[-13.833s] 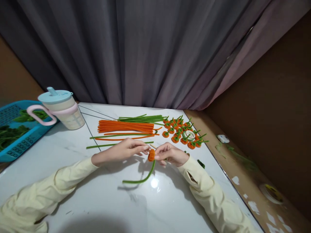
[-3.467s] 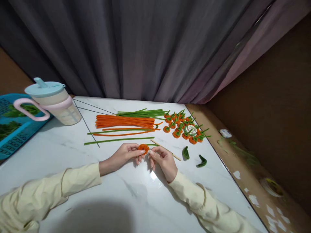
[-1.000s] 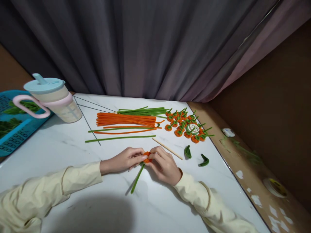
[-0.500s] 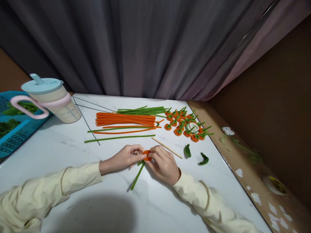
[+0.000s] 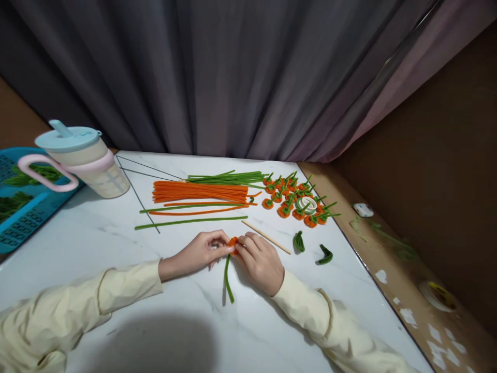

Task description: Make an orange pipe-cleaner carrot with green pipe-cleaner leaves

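A: Both hands are pinched on the orange coil [image 5: 233, 241], left hand [image 5: 202, 252] from one side, right hand [image 5: 259, 259] from the other, low over the bench [image 5: 116, 248].

B: And the green stem [image 5: 227, 273]?

A: It hangs from the coil toward the person. Half a second ago it slanted out to the left; now it points almost straight back, with a slight curl at its end. So the piece has been turned between the fingers while the grip stayed closed.

B: Meaning the stem looks seated in the coil rather than loose.

A: That's my reading. The stick [image 5: 266, 237] lies just beyond the right hand, apart from it.

B: Room to move?

A: Open marble in front of and between the sleeves. Farther back lie the single green and orange lengths, then the orange bundle [image 5: 200, 191] and the finished flowers [image 5: 297, 199]. Two green curls [image 5: 310, 248] sit to the right, near the bench's right edge, past which the brown floor drops away.

B: Left side?

A: The cup [image 5: 83, 163] stands at the far left corner, well apart, beside the blue basket [image 5: 19, 223].
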### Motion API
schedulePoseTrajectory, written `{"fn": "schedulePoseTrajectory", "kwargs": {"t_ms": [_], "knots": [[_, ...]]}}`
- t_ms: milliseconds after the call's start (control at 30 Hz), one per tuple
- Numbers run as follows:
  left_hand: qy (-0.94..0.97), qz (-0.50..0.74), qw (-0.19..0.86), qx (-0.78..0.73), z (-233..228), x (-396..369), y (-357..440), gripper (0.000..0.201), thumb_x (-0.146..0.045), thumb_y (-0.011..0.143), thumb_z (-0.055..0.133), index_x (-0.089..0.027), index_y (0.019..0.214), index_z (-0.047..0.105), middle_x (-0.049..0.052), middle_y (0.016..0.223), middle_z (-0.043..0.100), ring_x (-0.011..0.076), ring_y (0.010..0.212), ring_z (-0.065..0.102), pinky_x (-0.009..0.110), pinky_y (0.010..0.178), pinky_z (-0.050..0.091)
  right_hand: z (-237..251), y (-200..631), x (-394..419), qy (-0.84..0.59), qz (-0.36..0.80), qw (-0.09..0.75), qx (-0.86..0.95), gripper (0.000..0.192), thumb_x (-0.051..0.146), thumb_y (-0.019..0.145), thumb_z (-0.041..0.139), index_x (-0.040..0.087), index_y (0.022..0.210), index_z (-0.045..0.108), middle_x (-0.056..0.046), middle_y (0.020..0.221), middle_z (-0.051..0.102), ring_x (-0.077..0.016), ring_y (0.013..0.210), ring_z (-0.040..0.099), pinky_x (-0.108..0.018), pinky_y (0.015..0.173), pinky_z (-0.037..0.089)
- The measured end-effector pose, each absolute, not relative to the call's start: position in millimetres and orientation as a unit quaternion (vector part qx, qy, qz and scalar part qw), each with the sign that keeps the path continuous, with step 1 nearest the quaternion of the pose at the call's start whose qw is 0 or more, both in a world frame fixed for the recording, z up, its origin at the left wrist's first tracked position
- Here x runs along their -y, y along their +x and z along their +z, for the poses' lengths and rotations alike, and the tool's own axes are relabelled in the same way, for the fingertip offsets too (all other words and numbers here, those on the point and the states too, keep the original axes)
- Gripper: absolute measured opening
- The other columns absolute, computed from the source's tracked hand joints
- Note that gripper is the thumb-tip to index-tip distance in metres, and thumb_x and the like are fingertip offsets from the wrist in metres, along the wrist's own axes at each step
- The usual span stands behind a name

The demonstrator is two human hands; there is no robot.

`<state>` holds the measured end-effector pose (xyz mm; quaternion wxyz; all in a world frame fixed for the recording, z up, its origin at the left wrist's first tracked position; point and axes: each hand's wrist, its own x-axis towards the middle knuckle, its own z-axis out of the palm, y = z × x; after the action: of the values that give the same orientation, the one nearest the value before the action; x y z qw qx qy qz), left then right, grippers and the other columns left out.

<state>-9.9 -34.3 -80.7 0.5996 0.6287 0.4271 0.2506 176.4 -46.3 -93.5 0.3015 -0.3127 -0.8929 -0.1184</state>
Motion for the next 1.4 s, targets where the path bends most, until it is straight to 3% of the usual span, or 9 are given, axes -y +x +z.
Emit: {"fn": "schedulePoseTrajectory", "kwargs": {"t_ms": [300, 400, 500, 900, 1233, 1400], "knots": [[0.642, 0.293, 0.57, -0.421, -77.7, 34.1, -10.8, 0.026, -0.04, 0.086, 0.052, -0.014, 0.082, 0.057, 0.0, 0.074, 0.053, 0.0092, 0.056, 0.045, 0.021, 0.05, 0.04, -91.9, 176.2, 46.3, -0.315, -0.053, 0.343, 0.884, 0.015, 0.015, 0.092, 0.043, 0.014, 0.089, 0.058, -0.009, 0.084, 0.063, -0.0184, 0.077, 0.053, -0.03, 0.062, 0.045], [0.649, 0.337, 0.562, -0.386, -75.8, 30.3, -14.7, 0.021, -0.033, 0.087, 0.052, -0.017, 0.098, 0.058, 0.006, 0.098, 0.06, 0.0164, 0.087, 0.057, 0.026, 0.075, 0.047, -90.6, 177.2, 47.0, -0.299, -0.015, 0.357, 0.885, 0.01, 0.016, 0.091, 0.046, 0.015, 0.089, 0.057, -0.008, 0.084, 0.062, -0.0176, 0.076, 0.053, -0.029, 0.061, 0.045], [0.68, 0.295, 0.584, -0.331, -75.9, 26.8, -18.7, 0.026, -0.029, 0.088, 0.052, -0.019, 0.112, 0.057, 0.008, 0.118, 0.058, 0.0207, 0.113, 0.051, 0.03, 0.096, 0.041, -90.6, 178.3, 47.3, -0.291, 0.004, 0.369, 0.883, 0.006, 0.019, 0.089, 0.052, 0.015, 0.089, 0.056, -0.009, 0.085, 0.062, -0.0178, 0.077, 0.054, -0.028, 0.062, 0.046], [0.645, 0.285, 0.617, -0.35, -84.9, 28.3, -14.0, 0.021, -0.027, 0.085, 0.058, -0.015, 0.102, 0.056, 0.006, 0.098, 0.064, 0.0173, 0.092, 0.061, 0.028, 0.081, 0.048, -92.2, 174.3, 49.2, -0.32, -0.012, 0.374, 0.871, 0.01, 0.024, 0.09, 0.053, 0.014, 0.09, 0.056, -0.009, 0.083, 0.063, -0.0193, 0.077, 0.053, -0.029, 0.061, 0.046], [0.635, 0.27, 0.651, -0.316, -80.9, 27.7, -16.8, 0.027, -0.028, 0.083, 0.062, -0.016, 0.105, 0.054, 0.007, 0.103, 0.06, 0.0182, 0.098, 0.058, 0.03, 0.086, 0.045, -92.9, 176.6, 47.3, -0.277, 0.089, 0.41, 0.865, 0.005, 0.018, 0.087, 0.053, 0.017, 0.092, 0.054, -0.009, 0.085, 0.06, -0.0187, 0.078, 0.052, -0.03, 0.064, 0.048], [0.611, 0.236, 0.701, -0.281, -81.0, 27.2, -18.3, 0.027, -0.029, 0.084, 0.062, -0.016, 0.106, 0.052, 0.006, 0.102, 0.059, 0.0179, 0.099, 0.057, 0.029, 0.085, 0.045, -92.9, 175.7, 48.2, -0.254, 0.074, 0.411, 0.872, 0.005, 0.017, 0.087, 0.055, 0.016, 0.091, 0.054, -0.009, 0.084, 0.061, -0.019, 0.077, 0.052, -0.031, 0.064, 0.048]]}}
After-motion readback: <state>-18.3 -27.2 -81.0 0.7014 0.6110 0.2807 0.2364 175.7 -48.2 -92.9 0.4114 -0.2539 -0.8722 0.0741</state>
